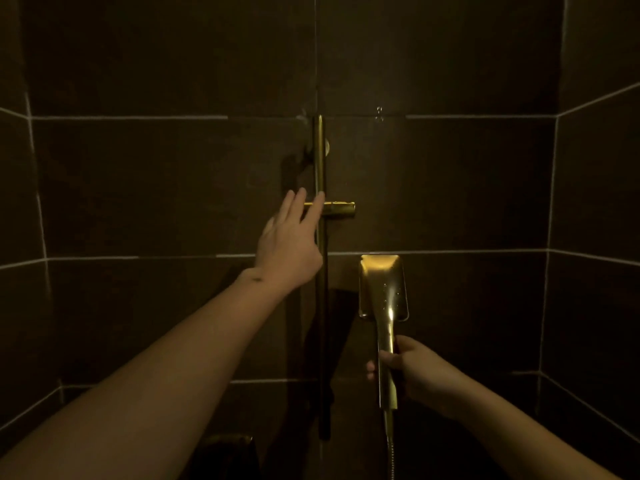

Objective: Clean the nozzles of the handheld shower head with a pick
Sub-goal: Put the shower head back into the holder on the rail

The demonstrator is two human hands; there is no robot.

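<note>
Head view: dark tiled wall [450, 185], gold slider rail [319, 161] with crossbar bracket [337, 207]. Left hand [289, 242] flat, fingers straight at bracket. Right hand [412, 370] gripping shower head [382, 289] handle, low right of rail.

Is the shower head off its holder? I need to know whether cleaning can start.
Yes, the right hand grips the shower head beside the rail.

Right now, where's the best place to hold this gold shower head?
Probably the slim handle, where the right hand already grips the shower head, coming from the right side. The wide flat head is harder to wrap fingers round, and the hose leaves from the bottom.
</note>
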